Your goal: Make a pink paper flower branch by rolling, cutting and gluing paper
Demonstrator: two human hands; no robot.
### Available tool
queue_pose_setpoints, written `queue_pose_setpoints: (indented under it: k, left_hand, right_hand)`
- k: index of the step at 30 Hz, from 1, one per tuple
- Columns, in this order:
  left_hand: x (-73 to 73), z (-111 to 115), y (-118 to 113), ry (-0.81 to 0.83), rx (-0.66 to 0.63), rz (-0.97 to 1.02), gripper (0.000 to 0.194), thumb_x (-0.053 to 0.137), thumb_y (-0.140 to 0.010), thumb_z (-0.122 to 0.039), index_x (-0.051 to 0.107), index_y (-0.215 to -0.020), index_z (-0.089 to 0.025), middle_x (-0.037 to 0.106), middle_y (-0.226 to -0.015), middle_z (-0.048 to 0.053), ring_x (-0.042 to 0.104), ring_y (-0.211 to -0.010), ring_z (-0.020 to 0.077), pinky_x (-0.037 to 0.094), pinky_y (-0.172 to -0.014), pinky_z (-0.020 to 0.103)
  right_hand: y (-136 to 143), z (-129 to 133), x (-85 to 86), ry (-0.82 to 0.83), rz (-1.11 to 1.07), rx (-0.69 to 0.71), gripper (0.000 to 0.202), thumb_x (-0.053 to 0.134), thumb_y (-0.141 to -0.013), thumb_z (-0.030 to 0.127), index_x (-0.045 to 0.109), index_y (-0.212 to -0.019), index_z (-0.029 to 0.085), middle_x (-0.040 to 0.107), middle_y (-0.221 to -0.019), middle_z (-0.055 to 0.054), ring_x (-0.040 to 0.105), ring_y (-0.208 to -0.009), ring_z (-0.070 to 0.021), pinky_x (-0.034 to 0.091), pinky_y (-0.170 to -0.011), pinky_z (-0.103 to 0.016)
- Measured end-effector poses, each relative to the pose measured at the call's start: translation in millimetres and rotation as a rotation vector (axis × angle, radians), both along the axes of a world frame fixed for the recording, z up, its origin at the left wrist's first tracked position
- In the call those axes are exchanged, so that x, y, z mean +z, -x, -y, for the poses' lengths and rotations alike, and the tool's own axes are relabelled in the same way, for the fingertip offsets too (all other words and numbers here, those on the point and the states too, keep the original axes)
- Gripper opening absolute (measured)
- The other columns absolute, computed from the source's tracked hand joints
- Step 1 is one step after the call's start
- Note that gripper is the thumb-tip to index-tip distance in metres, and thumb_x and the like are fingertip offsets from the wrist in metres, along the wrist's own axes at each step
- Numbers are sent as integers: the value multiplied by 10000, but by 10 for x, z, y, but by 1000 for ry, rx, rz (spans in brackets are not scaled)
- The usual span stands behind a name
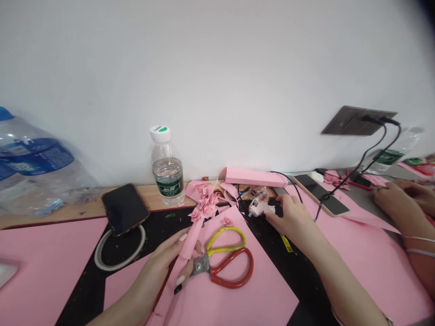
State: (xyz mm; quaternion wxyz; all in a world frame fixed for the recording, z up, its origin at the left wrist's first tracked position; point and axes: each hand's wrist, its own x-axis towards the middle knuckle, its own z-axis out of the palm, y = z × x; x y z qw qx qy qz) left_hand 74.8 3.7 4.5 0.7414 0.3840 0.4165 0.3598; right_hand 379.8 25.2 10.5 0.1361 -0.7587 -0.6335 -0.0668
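Note:
My left hand (170, 260) is wrapped round a rolled pink paper stem topped with a cluster of folded pink paper flowers (205, 204). Beside it, scissors (231, 260) with one yellow and one red handle lie on pink paper sheets, blades partly hidden by the left hand. To the right, my right hand (287, 215) reaches to a small white-and-pink device (260, 206) near the wall, its fingers touching or just beside it; whether it grips the device is unclear. A small loose pink flower (227, 221) rests above the scissors.
A water bottle (167, 172) stands against the wall, with a black phone (125, 208) and a roll of tape (102, 260) to its left. Another phone (321, 194), cables and a wall socket (356, 121) are at right. Another person's hands (404, 199) are at the far right.

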Motion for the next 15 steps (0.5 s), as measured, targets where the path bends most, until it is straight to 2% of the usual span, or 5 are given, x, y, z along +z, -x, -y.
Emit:
queue_pose_setpoints:
  k: [3, 7, 9, 11, 15]
  left_hand:
    - [-8, -9, -5, -20, -30, -30, 392, 510, -865, -509, 647, -726, -170, 428, -377, -75, 276, -373, 53, 270, -443, 181]
    - [-107, -63, 0, -27, -50, -1, 314, 667, -750, -488, 644, -783, -177, 450, -425, -87, 268, -351, 38, 249, -415, 171]
    - [-167, -84, 12, -44, -66, 3, 347, 702, -720, -478, 638, -879, -176, 454, -435, -90, 265, -340, 38, 224, -399, 169]
    - [-206, -91, 26, -57, -77, -37, 343, 671, -763, -466, 624, -924, -167, 440, -413, -93, 254, -340, 40, 214, -407, 172]
    - [-207, -75, 31, -75, -99, -53, 268, 607, -836, -433, 591, -780, -171, 433, -409, -91, 260, -355, 42, 247, -432, 174]
  right_hand:
    - [-19, 29, -125, 91, -56, -7, 311, 599, -769, 315, 531, -1013, 134, 618, -1001, -147, 611, -916, -274, 451, -727, -322]
    - [90, 28, -189, 136, -103, -12, 261, 522, -773, 197, 525, -1025, 131, 648, -928, -124, 634, -827, -244, 436, -680, -299]
    - [136, 31, -182, 126, -98, -39, 296, 507, -745, 164, 528, -1037, 118, 643, -948, -143, 631, -829, -250, 431, -683, -305]
    - [166, 42, -147, 99, -120, -75, 323, 504, -740, 180, 534, -1055, 117, 642, -957, -148, 627, -838, -259, 432, -679, -308]
    - [216, 86, -16, -45, -284, -101, 262, 509, -752, 232, 580, -995, 165, 639, -792, -62, 599, -691, -218, 424, -608, -285]
